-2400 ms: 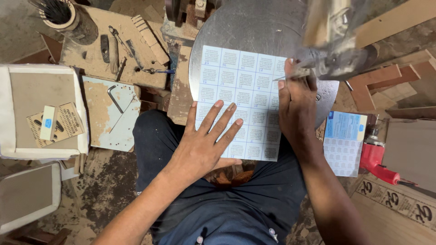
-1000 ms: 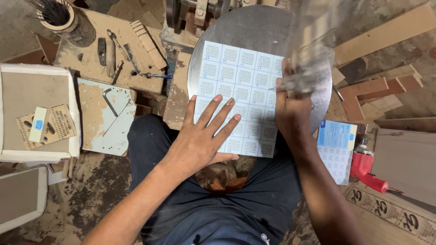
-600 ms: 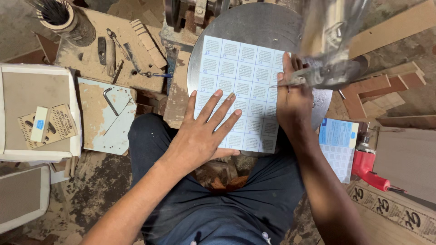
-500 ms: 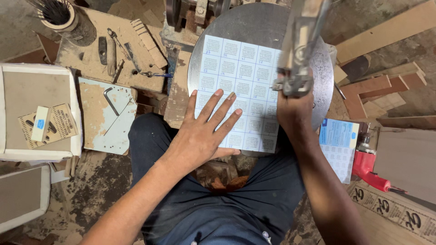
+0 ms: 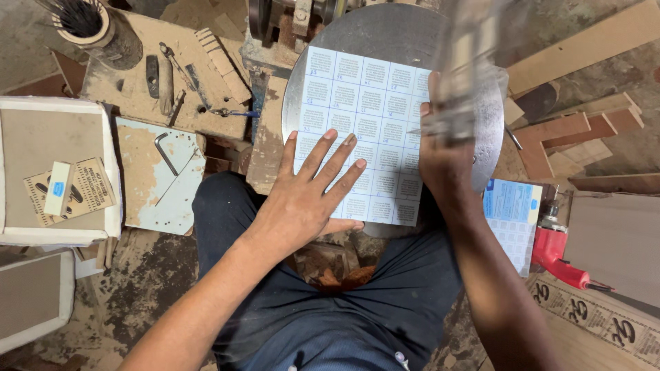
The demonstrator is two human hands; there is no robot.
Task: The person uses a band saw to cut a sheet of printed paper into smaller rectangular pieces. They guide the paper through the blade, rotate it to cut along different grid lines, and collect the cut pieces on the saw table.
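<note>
A white rectangular sheet printed with a grid of pale blue squares (image 5: pixel 371 124) is pressed onto the round grey metal table (image 5: pixel 385 34) by the flat, wide-spread left hand (image 5: pixel 309 199), while the right hand (image 5: pixel 443 154) rests at its right edge, grip unclear behind a blurred metal part (image 5: pixel 460 75).

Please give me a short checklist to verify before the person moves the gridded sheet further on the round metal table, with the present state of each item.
1. Left hand flat on the gridded sheet, fingers spread: ok.
2. Right hand on the sheet's right edge: ok.
3. Sheet lying flat on the round metal table: ok.
4. Right fingertips apart from the blurred machine part above them: cannot tell, blur hides the gap.
5. Sheet fully supported: not ok, its near edge reaches the table's rim.
6. Red tool away from both hands: ok.
</note>
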